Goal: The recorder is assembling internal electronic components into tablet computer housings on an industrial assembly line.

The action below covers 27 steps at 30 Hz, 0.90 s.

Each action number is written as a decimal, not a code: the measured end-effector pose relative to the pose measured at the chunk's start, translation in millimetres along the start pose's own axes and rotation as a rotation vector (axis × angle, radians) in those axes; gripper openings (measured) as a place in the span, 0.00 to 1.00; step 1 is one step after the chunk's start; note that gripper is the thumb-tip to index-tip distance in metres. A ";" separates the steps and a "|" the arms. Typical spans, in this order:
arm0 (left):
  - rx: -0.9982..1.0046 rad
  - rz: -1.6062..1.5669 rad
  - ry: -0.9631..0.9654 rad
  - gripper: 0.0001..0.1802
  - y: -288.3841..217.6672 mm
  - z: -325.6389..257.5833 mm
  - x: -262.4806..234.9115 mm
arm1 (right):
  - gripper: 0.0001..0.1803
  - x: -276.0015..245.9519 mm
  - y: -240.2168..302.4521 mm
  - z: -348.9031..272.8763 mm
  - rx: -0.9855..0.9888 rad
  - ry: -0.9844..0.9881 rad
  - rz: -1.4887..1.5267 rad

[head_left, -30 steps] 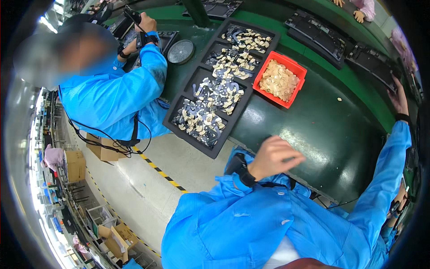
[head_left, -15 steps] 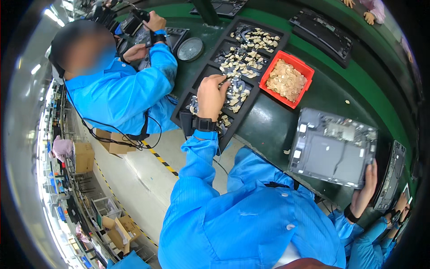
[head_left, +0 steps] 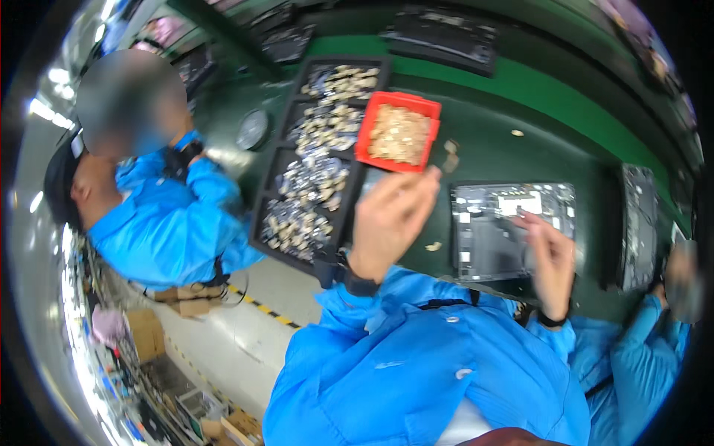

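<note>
On the green table in front of me lies a flat opened electronic device [head_left: 483,249], with a dark inner panel and a bright metal patch along its far side. My right hand [head_left: 552,264] is over its right half, thumb and fingertips drawn together in a pinch. My left hand [head_left: 394,219] hovers between the red bin [head_left: 434,137] and the device, blurred, its fingers bunched together. Small beige pieces [head_left: 451,154] show just beyond the left fingertips; whether they are held cannot be made out. The bin holds a heap of similar beige pieces [head_left: 399,134].
A black compartment tray [head_left: 269,186] with silvery and beige bits stands left of the bin. Loose beige scraps [head_left: 433,246] lie on the table. Dark devices [head_left: 637,227] stand at the right and far side. A blue-sleeved co-worker [head_left: 167,238] sits left, near a round dish [head_left: 253,129].
My left hand has left the tray and moved right, past the bin towards the device. The device now lies flatter, and my right hand has gone from its edge to above it. The view has turned.
</note>
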<state>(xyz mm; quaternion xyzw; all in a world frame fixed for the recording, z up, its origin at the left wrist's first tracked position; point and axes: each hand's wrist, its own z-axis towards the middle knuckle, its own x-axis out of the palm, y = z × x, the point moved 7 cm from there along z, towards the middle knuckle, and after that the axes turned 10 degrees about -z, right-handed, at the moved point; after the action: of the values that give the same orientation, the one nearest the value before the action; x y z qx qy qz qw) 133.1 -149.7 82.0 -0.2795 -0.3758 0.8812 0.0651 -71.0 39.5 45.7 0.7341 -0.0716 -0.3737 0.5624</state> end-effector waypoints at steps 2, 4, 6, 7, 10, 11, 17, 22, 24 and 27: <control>-0.013 -0.106 0.062 0.17 -18.7 -6.4 38.5 | 0.19 27.1 11.6 9.4 -0.068 -0.005 0.156; 0.001 -0.143 0.122 0.19 -27.4 -14.5 64.0 | 0.18 40.6 0.6 19.7 -0.064 0.003 0.337; 0.009 -0.165 0.171 0.20 -33.8 -22.3 80.7 | 0.16 41.1 -14.6 19.4 -0.024 -0.009 0.401; 0.004 -0.181 0.170 0.20 -33.2 -24.7 84.2 | 0.15 40.5 -16.3 17.6 -0.034 -0.012 0.435; 0.034 -0.240 0.243 0.22 -39.7 -26.2 89.4 | 0.15 33.9 -24.1 13.8 0.024 -0.022 0.494; 0.025 -0.245 0.241 0.22 -42.7 -22.5 87.2 | 0.15 32.5 -25.8 11.6 0.030 -0.017 0.487; -0.277 -0.580 0.009 0.14 -14.4 -20.0 76.9 | 0.13 34.8 -8.7 -2.4 -0.127 0.033 0.419; -0.483 -0.723 0.087 0.13 -7.6 -30.1 77.9 | 0.16 42.5 -0.9 -9.7 -0.184 0.136 0.459; -0.403 -0.701 0.081 0.14 -8.9 -30.4 76.0 | 0.15 46.1 -1.6 -8.9 -0.185 0.131 0.455; -0.280 -0.675 0.087 0.15 -9.9 -29.7 71.8 | 0.15 47.8 -2.8 -8.2 -0.173 0.147 0.448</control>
<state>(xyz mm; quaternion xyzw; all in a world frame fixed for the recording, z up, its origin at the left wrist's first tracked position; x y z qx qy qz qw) 88.2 -100.7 40.4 -0.1829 -0.5607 0.7375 0.3292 -32.8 21.7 21.5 0.6741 -0.1593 -0.1902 0.6957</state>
